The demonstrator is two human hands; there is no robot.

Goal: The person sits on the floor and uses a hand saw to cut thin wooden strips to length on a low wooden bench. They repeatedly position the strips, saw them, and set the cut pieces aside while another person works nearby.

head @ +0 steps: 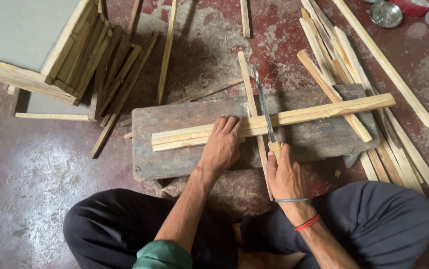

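A person sits cross-legged on a worn red-painted floor (25, 164), working over a dark, weathered wooden slab (319, 139) that lies flat in front of the knees. The left hand (222, 144) presses flat, fingers (229, 124) spread and released, on a bundle of long pale wooden strips (314, 113) laid lengthwise across the slab. The right hand (285, 174), its fingers clenched around a light wooden handle, holds a narrow-bladed saw (263, 102) whose blade crosses the strips just right of the left hand and points away from the body. A thin metal bangle and a red thread circle the right wrist. More cut strips lie in a loose heap (349, 60) on the floor at right, a stack of short pieces (100, 65) leans beside a grey framed panel (20, 30) at upper left, and a small metal bowl (385, 13) sits at the top right.
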